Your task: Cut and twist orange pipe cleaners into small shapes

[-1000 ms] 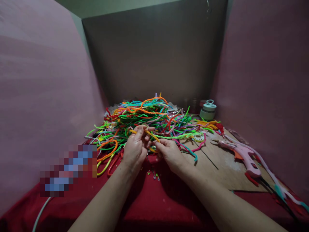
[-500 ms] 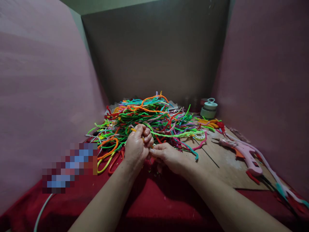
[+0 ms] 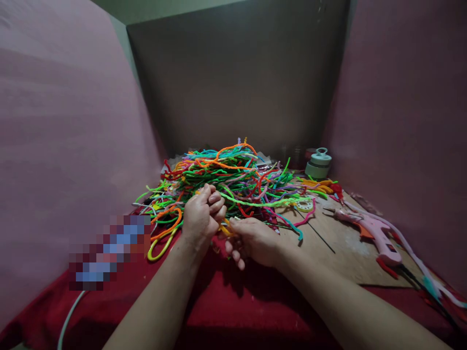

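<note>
Pink on the side walls point(image 3: 73, 121) and dark on the back panel point(image 3: 233, 82), enclosing the work area on three sides. Red cloth point(image 3: 248, 311) underneath, probably for protecting the surface. On it, to the right, a flat brown board point(image 3: 353, 267), likely a firm base for tools and small parts. Behind the hands, a tangled heap of multicoloured fuzzy strands point(image 3: 219, 170), loosely piled, apparently for easy picking. Left hand point(image 3: 199, 216) curled in a closed grip around an orange-yellow fuzzy strand point(image 3: 225, 228), seemingly as a steady anchor; right hand point(image 3: 255, 243) just beside, thumb and forefinger pinching the same strand low between both hands, probably for fine control, with lower fingers loosely curled. Cannot tell the strand's full shape behind the fingers. Pink glue gun point(image 3: 381, 238) on its side on the board, nozzle towards the heap and cord trailing away, presumably out of the hands' way. Farther back, a pale green lidded container point(image 3: 318, 167); nearer, a pale round disc point(image 3: 303, 206) beside strand ends and a thin dark rod point(image 3: 317, 231) lying flat.
</note>
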Action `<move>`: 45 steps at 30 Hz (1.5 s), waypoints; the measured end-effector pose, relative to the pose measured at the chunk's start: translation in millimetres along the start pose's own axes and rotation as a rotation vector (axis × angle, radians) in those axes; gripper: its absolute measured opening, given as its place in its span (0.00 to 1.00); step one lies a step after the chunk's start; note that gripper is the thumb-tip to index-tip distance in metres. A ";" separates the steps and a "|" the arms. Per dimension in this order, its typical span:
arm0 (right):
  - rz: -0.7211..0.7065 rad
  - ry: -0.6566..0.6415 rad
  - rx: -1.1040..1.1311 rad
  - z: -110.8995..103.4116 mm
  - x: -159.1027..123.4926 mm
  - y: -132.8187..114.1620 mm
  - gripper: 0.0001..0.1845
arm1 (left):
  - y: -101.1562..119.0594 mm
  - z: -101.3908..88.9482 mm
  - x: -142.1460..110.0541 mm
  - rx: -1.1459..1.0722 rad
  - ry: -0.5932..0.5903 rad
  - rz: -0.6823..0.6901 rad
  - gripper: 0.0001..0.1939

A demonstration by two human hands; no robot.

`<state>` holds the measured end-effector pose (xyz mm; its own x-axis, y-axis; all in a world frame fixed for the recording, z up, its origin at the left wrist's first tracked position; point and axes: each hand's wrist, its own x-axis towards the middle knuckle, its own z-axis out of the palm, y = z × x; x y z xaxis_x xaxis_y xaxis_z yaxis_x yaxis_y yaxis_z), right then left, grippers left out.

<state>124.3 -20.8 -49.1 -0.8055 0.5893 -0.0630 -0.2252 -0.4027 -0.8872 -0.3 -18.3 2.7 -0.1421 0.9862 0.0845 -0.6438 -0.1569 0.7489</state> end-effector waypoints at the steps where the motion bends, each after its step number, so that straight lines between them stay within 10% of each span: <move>1: -0.007 -0.031 0.073 -0.7 0.3 -0.3 0.17 | 0.2 -1.0 0.7 -0.003 -0.017 -0.008 0.10; 11: -0.041 0.070 0.210 1.6 1.6 4.1 0.07 | -4.3 0.9 -2.4 0.036 -0.080 0.086 0.15; 27: -0.138 0.303 -0.167 5.4 -0.3 -4.7 0.13 | 18.6 -9.3 6.1 -0.137 0.020 0.196 0.19; 36: -0.224 0.301 0.005 -8.2 7.5 -29.1 0.10 | -6.0 -13.8 5.9 0.402 -0.251 -0.230 0.13; 45: -0.193 0.153 0.102 -22.5 15.3 -22.3 0.10 | -13.4 -20.9 8.7 0.450 -0.261 -0.175 0.12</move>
<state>129.3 12.9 -40.5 -0.6514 0.7582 0.0277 -0.4272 -0.3364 -0.8393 -8.6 -8.7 -20.3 0.1660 0.9848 0.0509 -0.2475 -0.0083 0.9689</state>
